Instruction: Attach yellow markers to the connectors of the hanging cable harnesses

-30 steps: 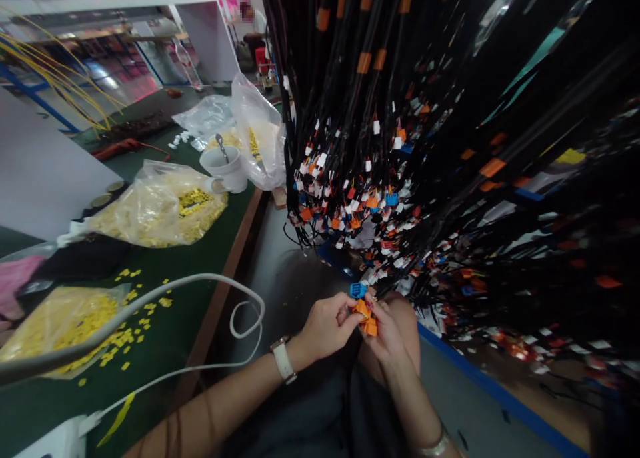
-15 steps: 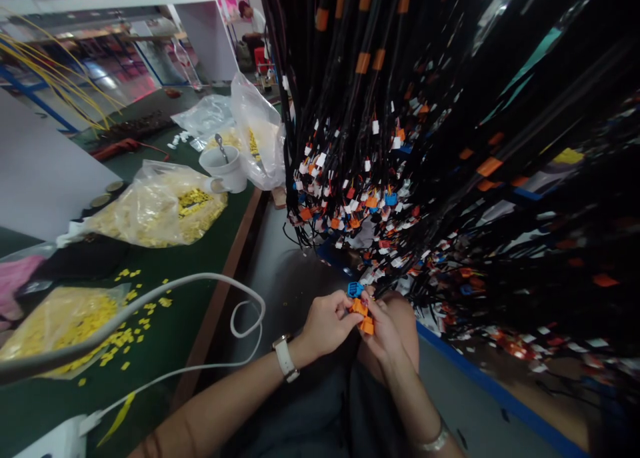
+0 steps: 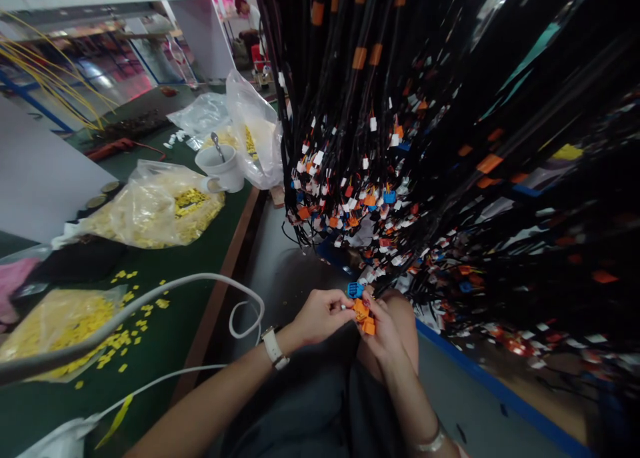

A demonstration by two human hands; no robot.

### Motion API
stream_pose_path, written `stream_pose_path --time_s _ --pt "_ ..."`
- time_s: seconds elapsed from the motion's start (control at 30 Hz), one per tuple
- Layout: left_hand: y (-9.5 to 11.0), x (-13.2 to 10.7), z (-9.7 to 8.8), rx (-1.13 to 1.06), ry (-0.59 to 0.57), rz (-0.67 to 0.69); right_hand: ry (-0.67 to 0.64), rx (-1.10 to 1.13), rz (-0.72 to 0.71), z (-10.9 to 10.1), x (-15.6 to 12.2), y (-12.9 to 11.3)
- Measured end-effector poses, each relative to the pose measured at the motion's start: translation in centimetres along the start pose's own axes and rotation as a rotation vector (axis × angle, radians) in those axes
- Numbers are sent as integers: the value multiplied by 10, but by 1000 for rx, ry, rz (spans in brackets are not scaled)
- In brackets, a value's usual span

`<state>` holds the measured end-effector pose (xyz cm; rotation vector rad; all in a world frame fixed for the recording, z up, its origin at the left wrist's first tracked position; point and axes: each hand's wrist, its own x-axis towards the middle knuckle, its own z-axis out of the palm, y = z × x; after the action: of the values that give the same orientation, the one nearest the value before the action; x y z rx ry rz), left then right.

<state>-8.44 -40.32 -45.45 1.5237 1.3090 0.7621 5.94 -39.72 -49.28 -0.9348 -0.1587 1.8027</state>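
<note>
In the lower middle of the head view, my right hand [image 3: 384,328] is closed around a cluster of orange connectors [image 3: 361,310]. A blue connector [image 3: 355,290] sits at the upper end of that cluster. My left hand [image 3: 324,315] is just left of them, thumb and fingers pinched together. A small pale tip shows at that pinch, too small to name. The fingertips come right up to the orange connectors; whether they touch cannot be told. Behind the hands hang dense black wire harnesses [image 3: 345,111] with white, orange, red and blue connectors at their ends.
On the left, a green table [image 3: 170,351] carries plastic bags of yellow parts [image 3: 150,208], scattered yellow pieces [image 3: 117,338] and a white mug [image 3: 227,171] with a spoon. A thick grey cable [image 3: 165,288] loops over the table edge. Far back, a person [image 3: 249,15] sits.
My left hand has moved slightly left, and its fingertips have drawn back a little from the orange connectors. My right hand keeps its hold almost unmoved. The view has shifted slightly.
</note>
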Motion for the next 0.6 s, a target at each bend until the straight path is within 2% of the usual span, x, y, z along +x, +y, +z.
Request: stream_pose_path --time_s 0.2,0.43,0.6 --pt "0 -5 7 109 78 46 -9 -33 18 -3 3 1" --pt "5 -9 8 205 74 81 1 -42 26 -4 2 -1" --pt "2 -14 12 416 91 204 -12 -32 32 -4 2 0"
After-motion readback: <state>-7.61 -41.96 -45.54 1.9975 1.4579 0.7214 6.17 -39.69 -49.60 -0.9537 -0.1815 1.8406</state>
